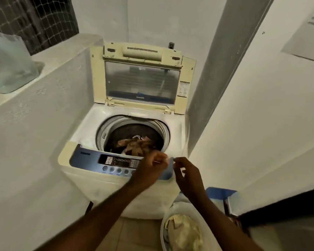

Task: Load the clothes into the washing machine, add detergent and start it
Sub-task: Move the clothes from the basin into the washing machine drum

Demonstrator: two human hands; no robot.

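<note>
The top-loading washing machine (91, 134) stands in a narrow alcove with its lid (141, 78) raised against the back wall. Brown and pale clothes (136, 144) lie in the drum. Both my hands hover over the right end of the blue control panel (91, 156). My left hand (150, 169) is a closed fist with a thin pale item (156, 161) showing at its fingers. My right hand (187, 176) pinches thumb and forefinger right beside it. The item is too small and blurred to name.
A white laundry basket (163, 230) with cream cloth (185, 232) sits on the floor at the machine's right front corner. A blue box (219, 193) is behind it. A ledge on the left carries a pale green bag (7, 62). Walls close in on both sides.
</note>
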